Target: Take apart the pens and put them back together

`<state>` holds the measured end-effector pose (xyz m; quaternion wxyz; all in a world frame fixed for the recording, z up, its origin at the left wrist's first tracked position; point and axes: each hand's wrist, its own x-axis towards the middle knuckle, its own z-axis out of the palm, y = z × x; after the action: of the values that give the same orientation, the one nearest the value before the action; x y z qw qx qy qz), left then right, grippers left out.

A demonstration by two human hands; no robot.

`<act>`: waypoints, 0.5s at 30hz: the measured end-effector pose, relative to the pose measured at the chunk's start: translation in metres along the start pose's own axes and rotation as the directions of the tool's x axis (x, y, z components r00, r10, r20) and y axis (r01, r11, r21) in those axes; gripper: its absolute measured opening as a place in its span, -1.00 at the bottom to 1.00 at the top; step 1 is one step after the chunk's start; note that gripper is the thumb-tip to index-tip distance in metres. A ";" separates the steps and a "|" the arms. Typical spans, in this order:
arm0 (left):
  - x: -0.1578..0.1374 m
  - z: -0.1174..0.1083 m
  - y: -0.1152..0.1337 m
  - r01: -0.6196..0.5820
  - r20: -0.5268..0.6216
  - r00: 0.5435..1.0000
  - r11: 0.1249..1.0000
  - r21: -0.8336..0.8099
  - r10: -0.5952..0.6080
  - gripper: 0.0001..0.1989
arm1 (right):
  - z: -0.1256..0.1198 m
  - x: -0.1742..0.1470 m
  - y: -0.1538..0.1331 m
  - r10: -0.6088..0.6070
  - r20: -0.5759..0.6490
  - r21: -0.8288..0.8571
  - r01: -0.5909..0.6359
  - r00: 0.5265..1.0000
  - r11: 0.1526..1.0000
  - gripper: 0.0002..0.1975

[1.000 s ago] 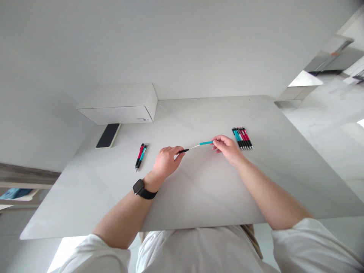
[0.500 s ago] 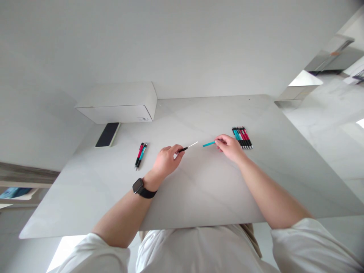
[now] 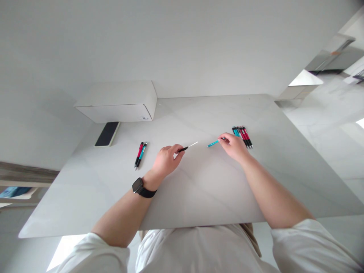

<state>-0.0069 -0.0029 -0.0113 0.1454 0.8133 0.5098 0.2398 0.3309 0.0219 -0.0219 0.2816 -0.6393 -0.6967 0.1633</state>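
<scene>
My left hand point(image 3: 168, 158) pinches the black front part of a pen point(image 3: 183, 149), with a thin white refill point(image 3: 193, 144) sticking out toward the right. Between the fingertips of my right hand point(image 3: 231, 147) is a teal pen barrel point(image 3: 213, 143), its free end pointing left and slightly down. A gap separates the refill's tip from the barrel. Just beyond my right hand lies a row of several teal and red pens point(image 3: 245, 136), partly covered by that hand. Left of my left hand, a red pen point(image 3: 139, 153) and a teal pen point(image 3: 142, 154) lie side by side.
A long white box point(image 3: 116, 112) stands against the wall at the back left of the white table point(image 3: 184, 197). In front of it lies a dark-screened phone point(image 3: 107, 134). A black watch point(image 3: 138, 185) is on my left wrist.
My right hand has drawn the teal barrel a little to the right, widening the gap to the refill. The left hand has stayed in place.
</scene>
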 end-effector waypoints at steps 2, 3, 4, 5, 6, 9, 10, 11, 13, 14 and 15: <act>0.000 0.000 0.000 0.001 0.000 1.000 1.000 -0.002 -0.001 -0.84 | -0.001 0.000 0.000 0.005 0.000 -0.011 -0.005 1.000 1.000 -0.79; 0.000 0.000 0.000 0.001 0.000 1.000 1.000 -0.003 -0.001 -0.83 | -0.002 0.001 0.001 0.008 -0.002 -0.012 -0.008 1.000 1.000 -0.78; 0.000 0.001 -0.001 0.000 0.000 1.000 1.000 -0.004 0.000 -0.83 | -0.003 0.001 0.002 0.012 -0.007 -0.008 -0.012 1.000 1.000 -0.77; 0.000 0.001 -0.001 -0.001 0.000 1.000 1.000 -0.003 0.001 -0.83 | -0.005 0.001 0.003 0.018 -0.015 -0.003 -0.018 1.000 1.000 -0.76; 0.000 0.001 -0.001 -0.002 0.000 1.000 1.000 -0.001 0.002 -0.83 | -0.006 0.002 0.004 0.026 -0.026 0.005 -0.026 0.999 1.000 -0.75; 0.000 0.002 -0.002 -0.001 0.002 1.000 1.000 0.006 0.001 -0.82 | -0.010 0.006 0.012 0.069 -0.065 0.019 -0.067 0.995 0.998 -0.74; 0.000 0.002 -0.002 0.000 0.003 1.000 1.000 0.007 0.000 -0.82 | -0.011 0.007 0.016 0.084 -0.075 0.028 -0.083 0.994 0.996 -0.75; 0.000 0.002 -0.002 0.001 0.005 1.000 1.000 0.007 -0.001 -0.82 | -0.011 0.009 0.020 0.101 -0.082 0.046 -0.097 0.991 0.994 -0.75; 0.000 0.002 -0.002 0.002 0.007 1.000 1.000 0.006 -0.002 -0.82 | -0.011 0.012 0.028 0.146 -0.086 0.128 -0.134 0.986 0.983 -0.73; 0.000 0.002 -0.002 0.002 0.007 1.000 1.000 0.006 -0.002 -0.82 | -0.011 0.014 0.032 0.172 -0.077 0.186 -0.155 0.982 0.970 -0.71; 0.000 0.002 -0.002 0.003 0.006 1.000 1.000 0.007 -0.003 -0.82 | -0.011 0.016 0.035 0.195 -0.064 0.243 -0.174 0.979 0.954 -0.69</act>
<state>-0.0071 -0.0019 -0.0136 0.1445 0.8138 0.5113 0.2352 0.3646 0.0406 -0.0310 0.3694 -0.6700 -0.5966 0.2424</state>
